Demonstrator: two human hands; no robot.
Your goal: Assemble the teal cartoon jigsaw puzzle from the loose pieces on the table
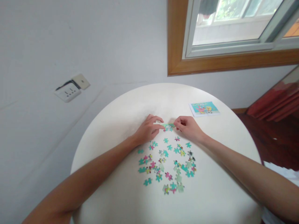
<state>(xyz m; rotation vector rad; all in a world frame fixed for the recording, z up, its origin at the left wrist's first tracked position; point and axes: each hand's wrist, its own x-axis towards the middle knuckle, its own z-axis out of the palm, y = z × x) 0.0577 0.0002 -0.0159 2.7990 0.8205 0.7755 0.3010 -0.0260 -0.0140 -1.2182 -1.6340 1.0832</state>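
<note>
A small joined strip of jigsaw puzzle pieces [168, 127], teal with white and yellow-green, lies on the white round table [112, 193] between my hands. At its left end, my left hand [150, 128] has its fingers spread, with fingertips touching or close to the strip. My right hand [187, 127] pinches at the strip's right end with thumb and forefinger. Nearer to me are several loose puzzle pieces [178, 178] in teal, pink, yellow and pale green, some overlapping. The exact piece under my right fingertips is partly hidden.
A picture card [204, 109] with cartoon figures lies at the table's back right. Behind the table is a wall with a socket [67, 92] and a wood-framed window [177, 67]. A red curtain [277, 99] hangs at the right.
</note>
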